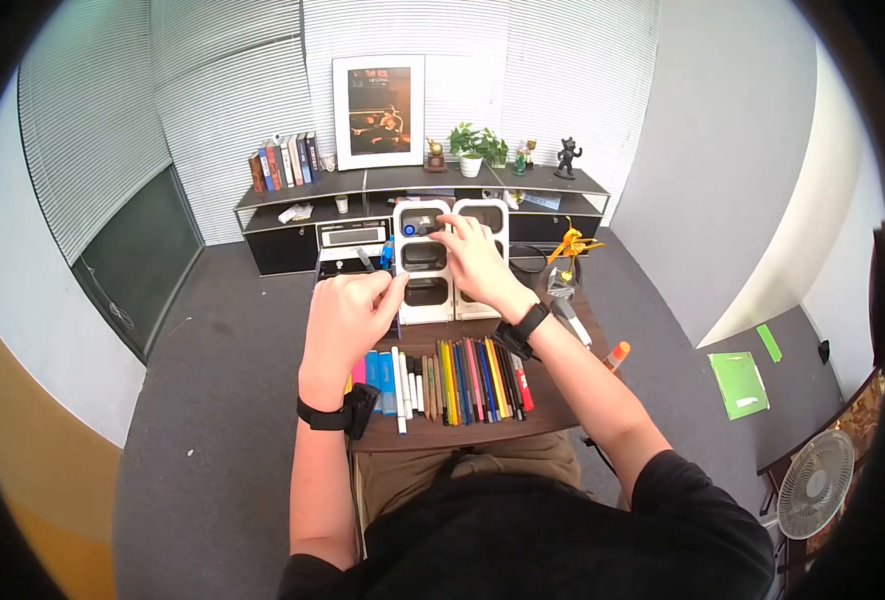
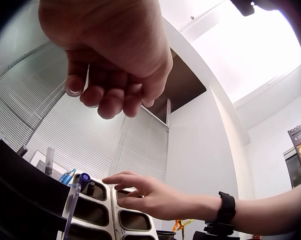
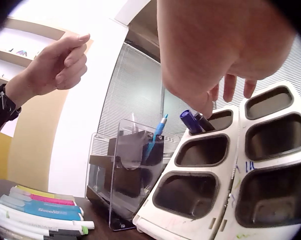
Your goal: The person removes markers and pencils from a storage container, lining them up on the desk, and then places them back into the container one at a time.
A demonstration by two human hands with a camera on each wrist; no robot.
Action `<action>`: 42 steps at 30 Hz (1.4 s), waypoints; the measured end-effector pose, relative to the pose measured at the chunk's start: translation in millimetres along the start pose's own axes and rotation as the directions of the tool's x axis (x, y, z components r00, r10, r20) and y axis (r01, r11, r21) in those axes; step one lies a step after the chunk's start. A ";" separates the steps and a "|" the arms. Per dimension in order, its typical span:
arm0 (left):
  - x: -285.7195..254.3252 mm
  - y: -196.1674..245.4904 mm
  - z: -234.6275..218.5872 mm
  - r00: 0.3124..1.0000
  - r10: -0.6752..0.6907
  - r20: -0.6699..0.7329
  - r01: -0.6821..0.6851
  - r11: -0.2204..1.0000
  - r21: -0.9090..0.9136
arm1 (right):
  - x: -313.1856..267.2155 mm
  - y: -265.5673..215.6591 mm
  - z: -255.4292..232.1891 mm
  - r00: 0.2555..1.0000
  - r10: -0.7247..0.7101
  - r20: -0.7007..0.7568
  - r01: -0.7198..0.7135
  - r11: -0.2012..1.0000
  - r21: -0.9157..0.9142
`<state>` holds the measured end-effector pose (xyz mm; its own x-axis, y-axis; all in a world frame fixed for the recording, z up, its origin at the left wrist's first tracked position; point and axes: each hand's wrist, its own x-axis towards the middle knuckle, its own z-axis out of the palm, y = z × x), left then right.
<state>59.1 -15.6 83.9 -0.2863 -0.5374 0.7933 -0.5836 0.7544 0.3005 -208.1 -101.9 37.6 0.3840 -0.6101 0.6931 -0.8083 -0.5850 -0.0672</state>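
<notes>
My right hand (image 1: 476, 262) reaches over the white organizer (image 3: 190, 168), its fingers loosely extended with nothing seen between them. Near its thumb, a blue marker (image 3: 191, 121) and a black marker (image 3: 205, 122) lean in the far left compartment. My left hand (image 1: 347, 312) hovers left of the organizer, fingers loosely curled around nothing. Beside the organizer stands a clear-and-black pen holder (image 3: 121, 172) with a blue pen (image 3: 158, 134) in it.
Along the table's front lie blue highlighters (image 1: 380, 377), white markers (image 1: 400, 395) and a row of colored pencils (image 1: 476, 380). An orange-capped glue stick (image 1: 618, 354) and a golden figurine (image 1: 572, 243) stand to the right. A cabinet (image 1: 281, 246) lines the back.
</notes>
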 end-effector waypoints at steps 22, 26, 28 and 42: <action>0.0 -1.8 -0.3 1.000 0.017 -0.008 -0.017 1.000 0.012 | 2.8 -12.3 -38.6 0.939 0.008 -0.344 0.040 0.990 0.133; 0.2 -0.6 -0.1 1.000 0.014 0.001 -0.014 1.000 0.013 | -22.9 -20.6 -76.2 0.833 0.250 -0.494 -0.068 0.931 0.358; 0.3 -0.1 0.8 1.000 0.020 -0.023 -0.021 0.999 -0.024 | -43.8 -11.6 -82.9 0.813 0.400 -0.423 -0.161 0.852 0.497; 0.5 3.6 4.5 0.999 -0.011 0.050 0.010 1.000 0.025 | -148.6 15.5 -72.8 0.503 0.698 0.510 -0.807 0.590 -0.012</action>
<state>53.4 -14.8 83.0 -0.3173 -0.5636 0.7626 -0.6055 0.7393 0.2945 -310.2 18.6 -14.2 -0.1431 -0.9876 -0.0646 -0.7923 0.1534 -0.5905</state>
